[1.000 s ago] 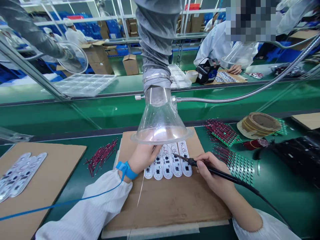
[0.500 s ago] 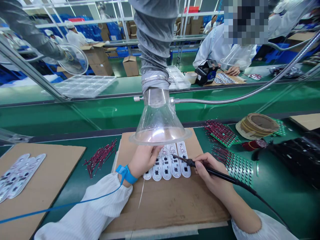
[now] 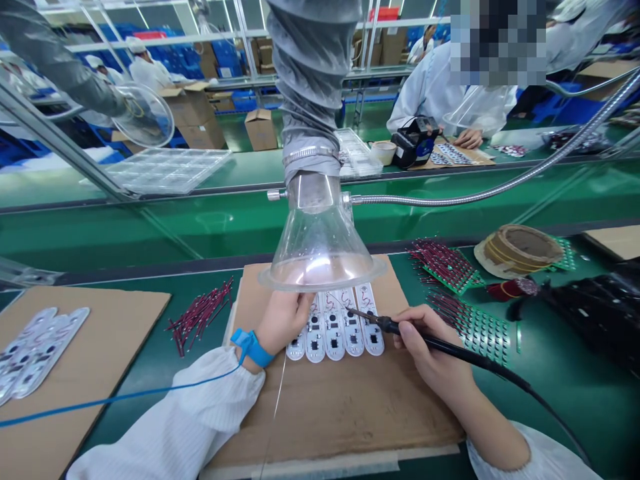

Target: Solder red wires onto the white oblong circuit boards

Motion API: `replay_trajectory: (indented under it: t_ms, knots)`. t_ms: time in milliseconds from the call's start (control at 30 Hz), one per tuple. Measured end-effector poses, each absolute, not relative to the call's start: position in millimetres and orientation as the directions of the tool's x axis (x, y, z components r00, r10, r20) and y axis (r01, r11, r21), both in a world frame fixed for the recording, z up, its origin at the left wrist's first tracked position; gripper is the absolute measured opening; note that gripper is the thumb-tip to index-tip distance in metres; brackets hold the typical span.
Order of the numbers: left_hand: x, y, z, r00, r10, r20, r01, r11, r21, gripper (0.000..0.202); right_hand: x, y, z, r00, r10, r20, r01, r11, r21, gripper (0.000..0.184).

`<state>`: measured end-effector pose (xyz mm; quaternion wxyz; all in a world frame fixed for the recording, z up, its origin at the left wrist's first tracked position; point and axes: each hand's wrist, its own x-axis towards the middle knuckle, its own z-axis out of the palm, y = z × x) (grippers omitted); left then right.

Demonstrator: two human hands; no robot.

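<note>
Several white, round-ended circuit boards (image 3: pixel 333 337) lie side by side on a cardboard sheet (image 3: pixel 320 407), with short red wires at their far ends. My right hand (image 3: pixel 437 357) grips a black soldering iron (image 3: pixel 386 325) like a pen, its tip at the upper part of the boards, right of centre. My left hand (image 3: pixel 284 320), wearing a blue wrist strap (image 3: pixel 251 348), is closed over the boards' left end. A thin strand of solder wire (image 3: pixel 281 390) runs from it down across the cardboard. The fume hood's rim partly hides its fingertips.
A clear fume hood (image 3: pixel 323 247) hangs low over the boards. Red wires (image 3: pixel 203 313) lie left, beside another cardboard with boards (image 3: pixel 45 350). To the right are green panels (image 3: pixel 485 333), a tape roll (image 3: pixel 517 250) and a black bag (image 3: pixel 595 313). A co-worker (image 3: pixel 425 93) sits across.
My left fingertips have drawn back slightly left, under the hood's rim. My right hand has shifted a little to the right, with the iron's tip still over the boards.
</note>
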<state>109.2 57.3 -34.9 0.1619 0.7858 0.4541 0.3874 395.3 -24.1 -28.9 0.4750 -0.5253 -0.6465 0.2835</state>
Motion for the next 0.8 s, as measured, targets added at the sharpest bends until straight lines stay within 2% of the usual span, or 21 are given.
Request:
replay_trajectory:
  t_ms: [267, 800]
  knots:
    - [108.1, 57.7, -36.8, 0.295, 0.85, 0.438, 0.548, -0.525, 0.651, 0.027, 395.0, -23.1, -29.4, 0.019, 0.962, 0.274, 0.408, 0.242, -0.88, 0.043]
    - [109.2, 56.8, -39.4, 0.292, 0.854, 0.431, 0.555, -0.519, 0.651, 0.029, 394.7, -21.9, -32.0, 0.002, 0.968, 0.253, 0.397, 0.231, -0.888, 0.04]
